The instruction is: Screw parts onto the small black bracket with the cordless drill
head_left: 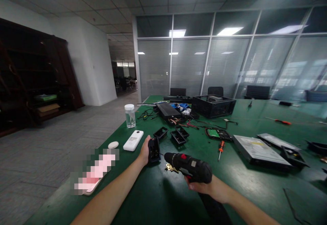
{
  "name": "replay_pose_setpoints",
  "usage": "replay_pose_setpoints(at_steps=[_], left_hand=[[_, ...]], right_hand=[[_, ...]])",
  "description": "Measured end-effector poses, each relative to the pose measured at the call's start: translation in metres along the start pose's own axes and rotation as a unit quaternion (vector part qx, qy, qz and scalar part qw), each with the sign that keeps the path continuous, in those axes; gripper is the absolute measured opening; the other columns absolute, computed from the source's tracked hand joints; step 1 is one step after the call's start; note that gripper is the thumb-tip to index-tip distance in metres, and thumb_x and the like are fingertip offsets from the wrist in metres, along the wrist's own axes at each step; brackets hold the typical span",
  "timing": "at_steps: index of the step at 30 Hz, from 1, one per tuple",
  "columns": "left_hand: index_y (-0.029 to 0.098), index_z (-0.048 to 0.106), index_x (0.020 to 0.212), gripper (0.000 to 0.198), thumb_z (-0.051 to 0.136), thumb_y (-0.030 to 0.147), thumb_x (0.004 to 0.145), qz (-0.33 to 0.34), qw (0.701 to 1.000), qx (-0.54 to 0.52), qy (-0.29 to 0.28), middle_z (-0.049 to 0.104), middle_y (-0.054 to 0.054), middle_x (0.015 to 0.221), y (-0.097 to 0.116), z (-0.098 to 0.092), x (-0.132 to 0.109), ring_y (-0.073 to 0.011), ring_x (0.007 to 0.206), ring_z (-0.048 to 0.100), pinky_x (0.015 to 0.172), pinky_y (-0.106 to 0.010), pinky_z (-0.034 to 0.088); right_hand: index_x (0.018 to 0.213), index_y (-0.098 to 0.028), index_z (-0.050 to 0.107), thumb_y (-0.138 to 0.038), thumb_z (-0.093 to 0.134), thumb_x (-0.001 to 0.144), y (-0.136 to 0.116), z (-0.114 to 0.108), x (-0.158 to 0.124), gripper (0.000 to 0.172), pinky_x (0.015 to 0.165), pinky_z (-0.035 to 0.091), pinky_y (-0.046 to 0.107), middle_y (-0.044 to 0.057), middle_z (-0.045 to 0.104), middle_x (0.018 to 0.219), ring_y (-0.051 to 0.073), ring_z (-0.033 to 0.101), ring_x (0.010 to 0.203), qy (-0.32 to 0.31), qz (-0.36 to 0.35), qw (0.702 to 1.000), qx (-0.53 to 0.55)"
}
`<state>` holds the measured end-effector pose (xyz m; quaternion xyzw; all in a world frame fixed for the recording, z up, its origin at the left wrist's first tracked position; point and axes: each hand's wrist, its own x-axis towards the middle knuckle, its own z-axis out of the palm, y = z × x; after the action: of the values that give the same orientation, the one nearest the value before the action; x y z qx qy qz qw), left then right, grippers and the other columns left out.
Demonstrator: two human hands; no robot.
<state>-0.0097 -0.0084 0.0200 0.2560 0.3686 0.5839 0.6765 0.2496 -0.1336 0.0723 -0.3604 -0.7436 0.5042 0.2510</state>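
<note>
My left hand [145,150] grips a black plastic box-like housing [154,150], tilted up on edge over the green table. Wrapped around the handle of a black cordless drill [190,166] is my right hand [204,187]. The drill points left, its tip close to the housing's right side; I cannot tell if they touch. Small brass-coloured metal pieces [171,168] lie under the drill's nose. Similar black housings [178,137] stand just beyond, with another housing [160,133] to their left.
On the left are a white device [133,140], a lidded jar [130,116], a round white case [113,145] and a blurred pink phone [98,174]. An orange screwdriver [221,149], an optical drive [260,153] and a circuit board [216,133] lie right. A black computer case [214,106] stands behind.
</note>
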Motion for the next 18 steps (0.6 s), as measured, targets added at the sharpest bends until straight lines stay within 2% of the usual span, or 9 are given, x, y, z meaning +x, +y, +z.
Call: replay_pose_setpoints(at_steps=[8,18], left_hand=[[0.016,0.057,0.084,0.042,0.052,0.054,0.069,-0.012,1.0,-0.003,0.0,0.06,-0.001,0.059,0.0001,-0.0009,0.0006,-0.0151,0.055,0.058,0.05,-0.023,0.043],[0.016,0.056,0.08,0.038,0.053,0.053,0.069,0.006,1.0,-0.004,-0.004,0.058,-0.001,0.058,0.0002,-0.0006,-0.0003,-0.0146,0.053,0.057,0.049,-0.023,0.042]], right_hand=[[0.086,-0.016,0.056,-0.033,0.059,0.073,0.0009,-0.0012,0.0003,0.022,0.065,0.041,0.026,0.001,0.052,0.078,0.015,0.047,0.072,-0.007,0.001,1.0,-0.004],[0.086,-0.015,0.056,-0.035,0.059,0.073,-0.0007,-0.0003,-0.0004,0.024,0.066,0.04,0.027,0.001,0.052,0.079,0.016,0.048,0.073,-0.005,-0.002,1.0,0.001]])
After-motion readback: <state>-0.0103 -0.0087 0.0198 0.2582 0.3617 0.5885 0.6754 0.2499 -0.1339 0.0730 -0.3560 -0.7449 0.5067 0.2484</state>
